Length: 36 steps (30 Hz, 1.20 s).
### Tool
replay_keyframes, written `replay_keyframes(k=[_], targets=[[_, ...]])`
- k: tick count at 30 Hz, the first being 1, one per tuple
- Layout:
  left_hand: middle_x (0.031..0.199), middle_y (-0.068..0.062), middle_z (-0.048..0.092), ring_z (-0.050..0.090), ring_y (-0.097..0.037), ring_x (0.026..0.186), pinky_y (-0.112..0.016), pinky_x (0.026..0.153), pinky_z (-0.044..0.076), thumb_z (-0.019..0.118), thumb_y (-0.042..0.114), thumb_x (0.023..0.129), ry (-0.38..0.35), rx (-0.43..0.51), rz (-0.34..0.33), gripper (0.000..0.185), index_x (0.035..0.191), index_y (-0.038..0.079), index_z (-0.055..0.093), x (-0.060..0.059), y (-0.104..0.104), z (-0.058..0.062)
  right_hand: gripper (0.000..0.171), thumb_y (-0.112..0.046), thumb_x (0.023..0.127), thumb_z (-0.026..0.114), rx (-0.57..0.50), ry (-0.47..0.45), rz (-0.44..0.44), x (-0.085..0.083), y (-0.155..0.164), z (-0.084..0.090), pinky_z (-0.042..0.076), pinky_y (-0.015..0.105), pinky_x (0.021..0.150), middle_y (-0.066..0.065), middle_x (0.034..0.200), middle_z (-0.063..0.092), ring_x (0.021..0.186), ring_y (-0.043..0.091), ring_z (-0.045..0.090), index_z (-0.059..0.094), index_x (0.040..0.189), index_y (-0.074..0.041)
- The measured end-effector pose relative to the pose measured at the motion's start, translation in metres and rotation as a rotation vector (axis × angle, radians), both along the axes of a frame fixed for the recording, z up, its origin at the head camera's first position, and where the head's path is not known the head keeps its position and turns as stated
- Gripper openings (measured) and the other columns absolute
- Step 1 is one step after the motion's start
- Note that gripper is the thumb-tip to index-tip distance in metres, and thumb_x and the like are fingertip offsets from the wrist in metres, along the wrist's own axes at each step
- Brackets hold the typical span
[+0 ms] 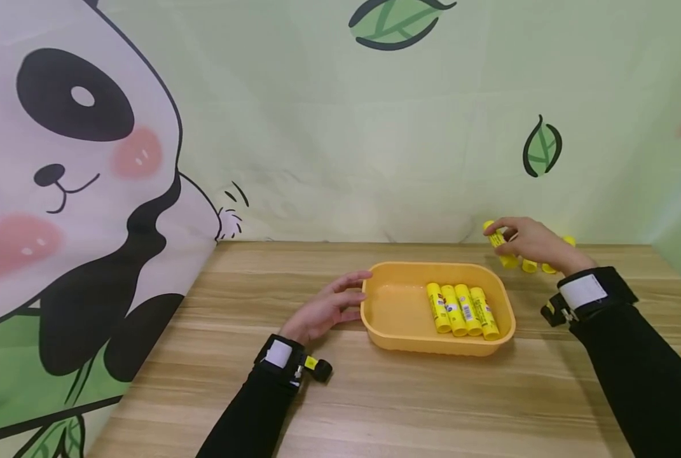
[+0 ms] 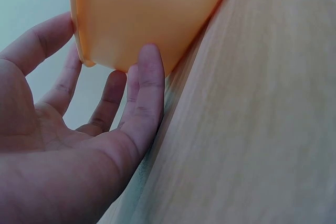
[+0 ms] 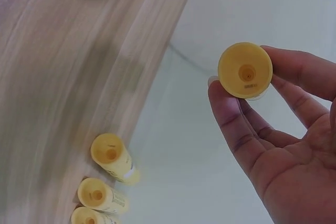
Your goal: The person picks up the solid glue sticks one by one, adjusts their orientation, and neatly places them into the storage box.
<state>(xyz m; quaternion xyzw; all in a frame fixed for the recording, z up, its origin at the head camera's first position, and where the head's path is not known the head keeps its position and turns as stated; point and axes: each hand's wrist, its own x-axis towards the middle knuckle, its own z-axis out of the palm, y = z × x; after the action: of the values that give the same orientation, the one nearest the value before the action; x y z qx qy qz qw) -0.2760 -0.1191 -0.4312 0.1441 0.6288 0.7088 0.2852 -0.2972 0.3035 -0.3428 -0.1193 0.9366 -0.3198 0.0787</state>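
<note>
In the head view, a yellow-orange plastic tray (image 1: 397,312) sits on the wooden table, with several yellow glue sticks (image 1: 468,312) lying side by side in its right half. My left hand (image 1: 323,308) is at the tray's left end, fingers spread and fingertips right at the rim and outer wall (image 2: 136,19). Beyond the tray's back right corner, my right hand (image 1: 537,243) holds another glue stick (image 1: 495,238) between thumb and fingers. Its round, hollow base (image 3: 245,70) faces the right wrist camera.
Three more glue sticks (image 3: 110,153) stand in a row near the table's back edge, partly hidden behind my right hand in the head view. A pale green cloth backdrop (image 1: 317,140) with a panda print rises behind and to the left of the table (image 1: 409,401).
</note>
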Motion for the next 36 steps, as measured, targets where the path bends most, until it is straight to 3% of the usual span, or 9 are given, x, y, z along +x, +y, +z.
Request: replay_keyframes(k=[11,21,29,36], targets=[[0.153,-0.014,0.04,0.054,-0.028,0.128,-0.04,0.105,0.053,0.055,0.007,0.107,-0.009,0.013,0.008,0.05,0.156,0.011,0.045,0.002,0.001,0.0,0.041,-0.011,0.1,0.065,-0.011,0.018,0.023,0.005,-0.004,0.011,0.055,0.051,0.089,0.031,0.133,0.056,0.115,0.045,0.054,0.058,0.138,0.002],[0.153,-0.014,0.039,0.054,-0.028,0.129,-0.04,0.105,0.053,0.056,0.009,0.106,0.001,0.007,0.002,0.05,0.156,0.012,0.046,-0.001,0.001,-0.002,0.041,-0.015,0.101,0.066,-0.019,0.036,0.076,0.009,-0.016,0.03,0.056,0.044,0.084,0.027,0.131,0.059,0.11,0.038,0.058,0.059,0.139,-0.003],[0.154,-0.015,0.038,0.054,-0.028,0.128,-0.039,0.105,0.054,0.056,0.009,0.106,-0.001,0.004,0.007,0.051,0.156,0.013,0.046,0.0,0.002,0.0,0.037,-0.013,0.102,0.065,-0.018,0.069,0.137,0.017,-0.035,0.045,0.055,0.05,0.089,0.025,0.133,0.06,0.111,0.038,0.059,0.061,0.138,-0.005],[0.154,-0.015,0.037,0.054,-0.029,0.129,-0.04,0.106,0.053,0.056,0.01,0.106,0.003,-0.012,0.012,0.05,0.156,0.014,0.046,0.0,0.002,-0.001,0.035,-0.009,0.1,0.067,-0.038,0.082,0.184,0.017,-0.056,0.05,0.056,0.044,0.083,0.024,0.125,0.063,0.101,0.034,0.061,0.063,0.134,-0.004]])
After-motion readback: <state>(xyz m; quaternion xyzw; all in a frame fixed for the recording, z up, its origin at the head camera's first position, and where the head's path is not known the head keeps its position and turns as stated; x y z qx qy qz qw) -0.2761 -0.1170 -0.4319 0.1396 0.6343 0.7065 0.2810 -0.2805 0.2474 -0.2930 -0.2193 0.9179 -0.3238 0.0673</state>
